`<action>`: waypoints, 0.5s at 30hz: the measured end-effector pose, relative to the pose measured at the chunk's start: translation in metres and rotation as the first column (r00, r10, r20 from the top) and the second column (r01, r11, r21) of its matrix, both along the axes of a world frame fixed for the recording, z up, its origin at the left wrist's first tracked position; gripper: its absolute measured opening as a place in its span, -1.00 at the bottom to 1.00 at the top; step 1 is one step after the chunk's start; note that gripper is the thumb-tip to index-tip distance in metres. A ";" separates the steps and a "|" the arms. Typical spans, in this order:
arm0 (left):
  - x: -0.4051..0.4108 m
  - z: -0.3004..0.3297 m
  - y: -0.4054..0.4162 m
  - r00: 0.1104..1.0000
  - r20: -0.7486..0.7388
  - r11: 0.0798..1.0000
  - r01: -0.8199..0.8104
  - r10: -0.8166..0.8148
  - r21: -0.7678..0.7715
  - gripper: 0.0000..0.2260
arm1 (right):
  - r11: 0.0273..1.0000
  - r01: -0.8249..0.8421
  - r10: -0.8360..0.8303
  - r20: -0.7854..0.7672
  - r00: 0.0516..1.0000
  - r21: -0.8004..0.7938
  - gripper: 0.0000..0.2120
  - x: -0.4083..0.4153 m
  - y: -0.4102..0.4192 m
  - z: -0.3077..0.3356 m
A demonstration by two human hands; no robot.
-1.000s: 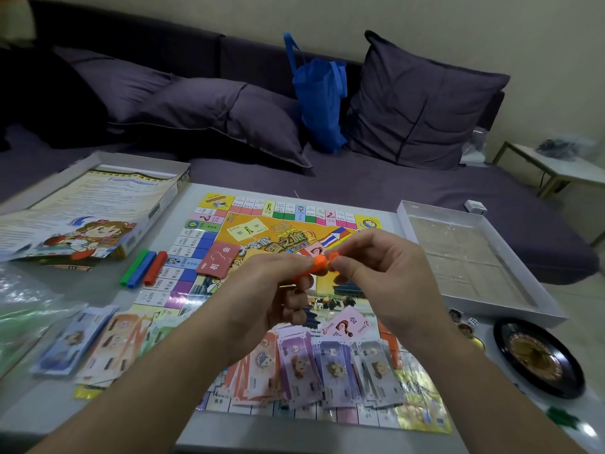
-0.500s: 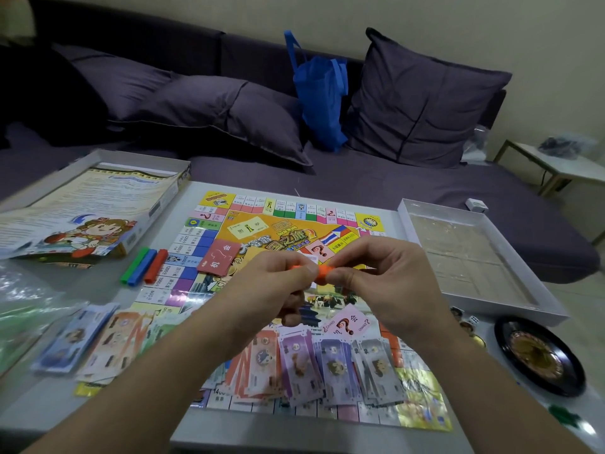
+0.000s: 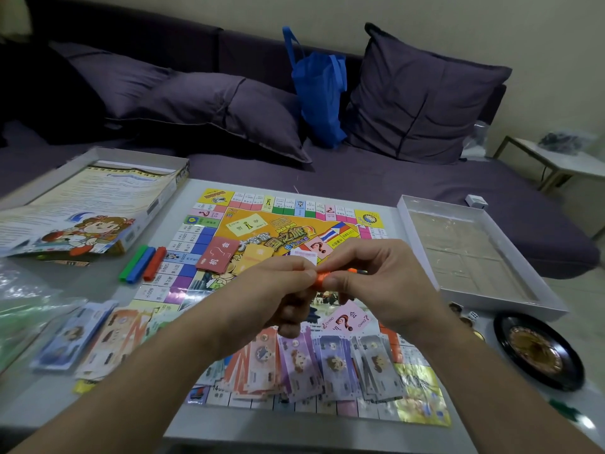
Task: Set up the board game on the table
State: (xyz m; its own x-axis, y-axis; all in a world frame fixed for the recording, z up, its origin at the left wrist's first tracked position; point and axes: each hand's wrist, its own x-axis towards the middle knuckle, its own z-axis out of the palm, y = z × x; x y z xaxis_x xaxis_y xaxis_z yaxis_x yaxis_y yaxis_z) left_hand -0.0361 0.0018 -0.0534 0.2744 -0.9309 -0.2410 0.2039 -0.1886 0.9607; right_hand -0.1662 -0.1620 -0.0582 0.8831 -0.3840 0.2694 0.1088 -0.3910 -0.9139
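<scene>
The colourful game board (image 3: 209, 231) lies flat on the table (image 3: 98, 290). Above its middle, my left hand (image 3: 278, 290) and my right hand (image 3: 376, 283) meet and both pinch a small orange plastic piece (image 3: 322, 277) between fingertips. Paper money (image 3: 327, 358) is fanned out along the board's near edge, more notes (image 3: 85, 335) lie to the left. A red card stack (image 3: 218, 253) and a pink question-mark card stack (image 3: 347, 321) sit on the board. Green, blue and red plastic sticks (image 3: 144, 263) lie beside the board's left edge.
The box lid with a rule sheet (image 3: 82, 208) sits at far left, the white box tray (image 3: 471, 253) at right. A black roulette wheel (image 3: 537, 352) and dice (image 3: 471, 316) lie at near right. A clear plastic bag (image 3: 23, 303) is at left. Behind is a purple sofa with a blue bag (image 3: 319, 90).
Both hands have stayed together over the board, working the orange piece between the fingertips; they dropped slightly lower. Nothing else on the table moved.
</scene>
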 end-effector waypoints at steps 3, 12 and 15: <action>-0.004 -0.001 -0.004 0.994 -0.081 0.996 -0.077 0.073 -0.049 -0.81 | 0.998 0.061 -0.061 0.018 0.998 -0.025 -0.85 0.003 -0.002 -0.006; 0.000 -0.008 -0.014 0.891 -0.366 0.957 -0.291 0.270 -0.002 -0.82 | 0.942 0.300 -0.292 -0.071 0.954 0.152 -0.83 0.005 -0.015 -0.006; 0.004 -0.011 -0.014 0.855 -0.419 0.947 -0.320 0.305 0.037 -0.79 | 0.842 0.526 -0.539 -0.242 0.807 -0.120 -0.74 0.009 -0.043 -0.028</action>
State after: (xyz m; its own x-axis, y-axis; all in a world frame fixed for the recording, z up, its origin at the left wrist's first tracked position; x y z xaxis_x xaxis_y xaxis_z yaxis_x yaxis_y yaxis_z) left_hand -0.0319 -0.0124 -0.0645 0.4339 -0.8224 -0.3680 0.6265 -0.0181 0.7792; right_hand -0.1569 -0.2046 -0.0857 0.5826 -0.8076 0.0915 -0.3637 -0.3597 -0.8593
